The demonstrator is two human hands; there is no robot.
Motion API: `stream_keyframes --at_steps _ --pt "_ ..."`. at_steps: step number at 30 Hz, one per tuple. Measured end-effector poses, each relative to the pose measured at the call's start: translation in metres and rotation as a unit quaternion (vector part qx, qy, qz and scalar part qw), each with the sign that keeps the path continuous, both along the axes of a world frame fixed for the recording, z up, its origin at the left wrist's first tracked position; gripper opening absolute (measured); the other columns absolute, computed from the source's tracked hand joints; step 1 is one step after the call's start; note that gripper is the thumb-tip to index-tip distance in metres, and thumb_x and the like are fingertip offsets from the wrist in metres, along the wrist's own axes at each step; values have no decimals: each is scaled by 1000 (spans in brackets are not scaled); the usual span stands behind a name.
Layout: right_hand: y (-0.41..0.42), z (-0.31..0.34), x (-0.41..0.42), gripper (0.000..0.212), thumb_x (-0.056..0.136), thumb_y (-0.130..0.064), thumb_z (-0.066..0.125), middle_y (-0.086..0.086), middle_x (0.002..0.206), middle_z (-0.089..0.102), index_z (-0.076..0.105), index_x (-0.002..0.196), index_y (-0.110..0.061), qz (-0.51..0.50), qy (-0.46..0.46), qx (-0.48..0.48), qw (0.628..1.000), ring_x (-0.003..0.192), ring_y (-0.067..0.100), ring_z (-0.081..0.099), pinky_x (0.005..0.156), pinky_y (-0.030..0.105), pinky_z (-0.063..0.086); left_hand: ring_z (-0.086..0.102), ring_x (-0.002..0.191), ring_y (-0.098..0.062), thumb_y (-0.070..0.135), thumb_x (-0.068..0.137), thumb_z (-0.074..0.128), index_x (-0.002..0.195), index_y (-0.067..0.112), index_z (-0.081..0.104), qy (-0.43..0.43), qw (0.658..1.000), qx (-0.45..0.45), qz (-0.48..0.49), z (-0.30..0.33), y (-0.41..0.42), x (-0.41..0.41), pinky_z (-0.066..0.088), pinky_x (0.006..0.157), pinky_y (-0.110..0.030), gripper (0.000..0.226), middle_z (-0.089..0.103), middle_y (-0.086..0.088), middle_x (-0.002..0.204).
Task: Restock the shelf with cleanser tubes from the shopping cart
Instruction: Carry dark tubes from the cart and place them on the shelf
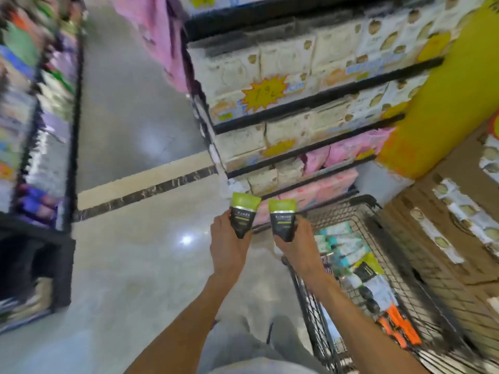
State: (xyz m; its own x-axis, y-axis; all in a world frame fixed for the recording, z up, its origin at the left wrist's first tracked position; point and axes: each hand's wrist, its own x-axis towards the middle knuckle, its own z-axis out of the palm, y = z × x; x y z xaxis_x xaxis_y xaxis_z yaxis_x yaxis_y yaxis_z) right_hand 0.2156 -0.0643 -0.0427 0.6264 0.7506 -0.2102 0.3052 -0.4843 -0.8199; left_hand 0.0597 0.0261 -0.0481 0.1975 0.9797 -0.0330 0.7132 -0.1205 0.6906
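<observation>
My left hand (226,244) grips a green-and-black cleanser tube (243,211) with its flat end pointing up. My right hand (299,245) grips a second tube of the same kind (282,215) right beside the first. Both tubes are held over the floor, just left of the black wire shopping cart (359,209). Inside the cart lie several more tubes and packs (359,265) in white, teal, green and orange. The whole picture is blurred by motion.
A shelf unit (310,101) with cream and pink packs and yellow price tags stands ahead on the right. A yellow pillar (442,103) and cardboard boxes (445,238) flank the cart. Another shelf (40,130) lines the left of the shiny aisle floor (135,265).
</observation>
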Motion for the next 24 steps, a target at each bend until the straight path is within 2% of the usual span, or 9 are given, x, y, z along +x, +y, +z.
stream_keyframes --at_steps 2,4,6,10,13,18,24 --pt "21 8 -32 39 79 -15 83 -9 96 61 54 98 -34 57 -12 14 998 84 9 61 71 34 51 52 119 -21 30 85 80 139 25 49 -9 999 11 48 9 3 -41 47 80 -36 63 52 3 123" --pt "41 17 -72 52 77 -23 85 -2 112 61 55 119 -24 103 -27 14 994 100 14 61 80 34 50 49 121 -19 32 86 79 140 25 48 -17 995 14 100 17 4 -85 43 80 -33 63 51 4 127" --pt "61 19 -116 63 77 -27 85 -2 118 57 52 130 -16 155 -35 21 987 107 16 58 82 32 47 51 120 -19 34 85 80 139 25 49 -24 988 21 149 21 5 -133 47 80 -35 63 52 5 125" --pt "92 28 -223 66 77 -27 86 -3 117 56 50 132 -14 236 -33 28 971 102 12 58 80 26 44 51 120 -20 36 85 81 139 26 48 -26 971 34 237 27 5 -238 53 81 -41 64 52 5 124" --pt "110 30 -309 76 72 -39 83 -1 124 60 44 136 -23 283 -22 37 958 105 15 64 85 35 55 50 121 -19 35 84 82 139 24 48 -24 955 45 293 33 4 -322 54 84 -40 65 52 4 125" --pt "135 34 -456 78 72 -48 80 -4 126 61 39 137 -32 369 -1 55 928 105 14 67 85 42 60 49 124 -20 35 84 84 140 23 48 -25 927 61 369 38 -1 -469 50 90 -37 68 53 3 128" --pt "156 52 -616 63 78 -34 82 -9 114 66 42 126 -35 465 38 91 880 94 2 69 83 36 61 45 129 -18 42 84 81 145 26 43 -14 880 69 469 50 -21 -622 53 94 -45 74 49 4 133"
